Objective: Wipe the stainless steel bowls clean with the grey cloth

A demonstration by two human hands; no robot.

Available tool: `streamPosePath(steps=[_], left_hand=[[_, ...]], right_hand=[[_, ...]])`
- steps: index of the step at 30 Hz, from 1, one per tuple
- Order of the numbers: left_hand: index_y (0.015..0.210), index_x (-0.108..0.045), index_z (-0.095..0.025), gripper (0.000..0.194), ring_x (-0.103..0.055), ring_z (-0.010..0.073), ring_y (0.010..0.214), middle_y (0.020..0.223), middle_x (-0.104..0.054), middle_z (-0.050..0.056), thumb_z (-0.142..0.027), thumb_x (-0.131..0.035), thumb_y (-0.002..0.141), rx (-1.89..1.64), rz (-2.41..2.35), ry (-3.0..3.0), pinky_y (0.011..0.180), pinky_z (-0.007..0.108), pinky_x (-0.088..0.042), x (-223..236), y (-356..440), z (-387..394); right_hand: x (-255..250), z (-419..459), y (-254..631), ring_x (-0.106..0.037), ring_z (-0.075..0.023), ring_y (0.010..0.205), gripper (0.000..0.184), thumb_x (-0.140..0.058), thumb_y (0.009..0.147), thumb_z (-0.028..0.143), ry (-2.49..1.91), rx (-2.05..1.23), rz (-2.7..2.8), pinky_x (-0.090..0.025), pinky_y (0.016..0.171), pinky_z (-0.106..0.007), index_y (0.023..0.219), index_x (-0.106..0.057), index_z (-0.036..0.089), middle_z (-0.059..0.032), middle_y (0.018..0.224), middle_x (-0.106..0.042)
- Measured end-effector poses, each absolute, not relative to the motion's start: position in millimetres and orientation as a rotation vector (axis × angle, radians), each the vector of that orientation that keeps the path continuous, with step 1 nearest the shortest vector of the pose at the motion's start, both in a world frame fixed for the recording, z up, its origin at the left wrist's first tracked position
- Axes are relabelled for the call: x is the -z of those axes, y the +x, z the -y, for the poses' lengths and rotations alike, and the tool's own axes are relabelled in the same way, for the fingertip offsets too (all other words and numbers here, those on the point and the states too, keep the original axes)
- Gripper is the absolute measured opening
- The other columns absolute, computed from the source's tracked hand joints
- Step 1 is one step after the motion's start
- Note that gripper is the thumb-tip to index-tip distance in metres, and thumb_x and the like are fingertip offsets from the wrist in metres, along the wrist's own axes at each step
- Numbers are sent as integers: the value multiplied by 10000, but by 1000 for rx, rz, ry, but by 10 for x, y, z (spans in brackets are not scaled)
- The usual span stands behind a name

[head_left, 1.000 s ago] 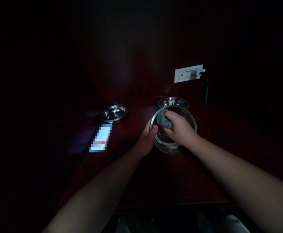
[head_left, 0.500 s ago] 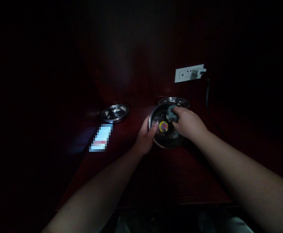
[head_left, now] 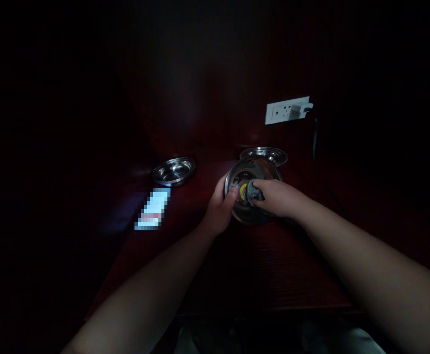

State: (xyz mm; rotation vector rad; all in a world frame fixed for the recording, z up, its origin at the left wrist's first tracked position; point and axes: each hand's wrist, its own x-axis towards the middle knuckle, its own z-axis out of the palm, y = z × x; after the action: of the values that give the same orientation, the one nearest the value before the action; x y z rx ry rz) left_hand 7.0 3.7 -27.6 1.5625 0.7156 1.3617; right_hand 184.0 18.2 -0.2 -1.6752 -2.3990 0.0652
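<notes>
L hand grasping steel bowl at its L rim, thumb over the edge to the inside, rest of fingers behind the wall. R hand clenched on a grey-green cloth, which sits inside the bowl just R of a round sticker. Sticker: yellow w/ some red, on the inner base, partly covered by cloth; lettering too small & dim to read, brand n/a. Bowl is tilted, mouth toward the wearer, above mid bench; contact w/ bench can't be confirmed. Behind it, partly hidden, a shallow steel dish; a 2nd dish well apart to the L, no legible marks on either. Near the 2nd dish, a lit screen, pixelated, w/ a reddish band, text unreadable. White socket plate on rear wall, adapter plugged in at R end, dark cable hanging below; no legible mfr. name. Lighting v. poor.
</notes>
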Motion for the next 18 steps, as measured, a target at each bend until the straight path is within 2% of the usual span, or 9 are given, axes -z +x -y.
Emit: streamPosePath(steps=[10, 18], left_hand=[[1281, -494, -194, 461, -505, 270, 1242, 1377, -528, 104, -442, -509, 893, -1346, -789, 1530, 1058, 429, -381, 289, 73, -58], [1257, -507, -195, 447, -503, 273, 1241, 1373, -529, 104, -450, -506, 890, -1334, -818, 1511, 1057, 436, -379, 297, 62, -65]], right_hand=[[-9, -94, 1776, -629, -242, 851, 225, -596, 778, 286, -1417, -277, 2605, -440, 732, -333, 979, -591, 186, -98, 943, -679], [8, -94, 1781, -621, -243, 871, 217, -580, 786, 296, -1374, -329, 2599, -442, 766, -339, 970, -568, 181, -110, 958, -673]])
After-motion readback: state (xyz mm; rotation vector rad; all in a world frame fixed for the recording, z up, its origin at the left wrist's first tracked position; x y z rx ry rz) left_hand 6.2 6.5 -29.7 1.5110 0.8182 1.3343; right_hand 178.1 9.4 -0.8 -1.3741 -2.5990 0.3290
